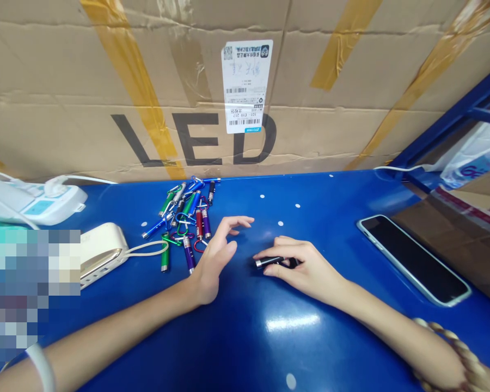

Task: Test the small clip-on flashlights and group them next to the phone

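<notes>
Between the thumb and fingers of my right hand [302, 264] is a small black keychain flashlight [271, 262], its silver end pointing left, low over the blue table. My left hand [218, 256] is held on edge with fingers apart and nothing in it. Just left of that hand lies a loose pile of small keychain flashlights with carabiner clips: a purple one [188, 253], a green one [165, 257], a red one [199, 224], a blue one [195, 202] and a black one [211, 193] among several more.
A large taped cardboard box [310, 136] stands along the back of the blue table [245, 348]. At left are a cream power bank [106, 250] with a cord loop and a white power strip [63, 204]. A phone [412, 258] lies at right beside a brown carton [453, 234].
</notes>
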`<control>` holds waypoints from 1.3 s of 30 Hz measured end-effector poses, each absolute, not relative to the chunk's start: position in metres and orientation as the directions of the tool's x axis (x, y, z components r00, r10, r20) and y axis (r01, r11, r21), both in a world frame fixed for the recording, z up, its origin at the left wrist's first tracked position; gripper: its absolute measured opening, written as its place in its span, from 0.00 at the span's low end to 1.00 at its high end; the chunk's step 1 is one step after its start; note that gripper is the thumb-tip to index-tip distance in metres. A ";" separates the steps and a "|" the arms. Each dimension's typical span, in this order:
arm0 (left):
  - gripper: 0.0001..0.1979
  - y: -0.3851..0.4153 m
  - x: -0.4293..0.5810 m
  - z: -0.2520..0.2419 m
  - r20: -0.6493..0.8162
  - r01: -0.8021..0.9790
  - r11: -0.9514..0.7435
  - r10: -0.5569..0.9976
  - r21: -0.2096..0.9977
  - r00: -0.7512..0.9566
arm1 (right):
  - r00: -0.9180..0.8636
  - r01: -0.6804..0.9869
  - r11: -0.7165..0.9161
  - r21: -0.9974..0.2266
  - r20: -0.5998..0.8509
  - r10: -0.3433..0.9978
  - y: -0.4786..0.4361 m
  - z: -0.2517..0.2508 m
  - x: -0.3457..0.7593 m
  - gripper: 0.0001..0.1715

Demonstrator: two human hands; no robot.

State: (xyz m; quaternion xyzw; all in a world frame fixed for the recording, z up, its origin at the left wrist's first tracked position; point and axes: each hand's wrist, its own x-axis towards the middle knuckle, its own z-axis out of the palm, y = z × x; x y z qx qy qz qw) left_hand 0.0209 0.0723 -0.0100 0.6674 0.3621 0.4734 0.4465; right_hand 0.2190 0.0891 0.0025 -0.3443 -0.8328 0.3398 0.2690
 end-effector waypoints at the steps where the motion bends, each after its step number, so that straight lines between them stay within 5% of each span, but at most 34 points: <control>1: 0.17 0.072 0.021 -0.010 0.306 0.062 -0.337 0.906 0.939 0.291 | -0.617 0.392 0.531 -0.752 0.213 0.757 0.089 0.003 0.219 0.19; 39: 0.18 0.071 0.020 -0.008 0.319 0.100 -0.367 0.891 0.925 0.324 | -0.652 0.373 0.538 -0.756 0.198 0.732 0.092 0.000 0.221 0.25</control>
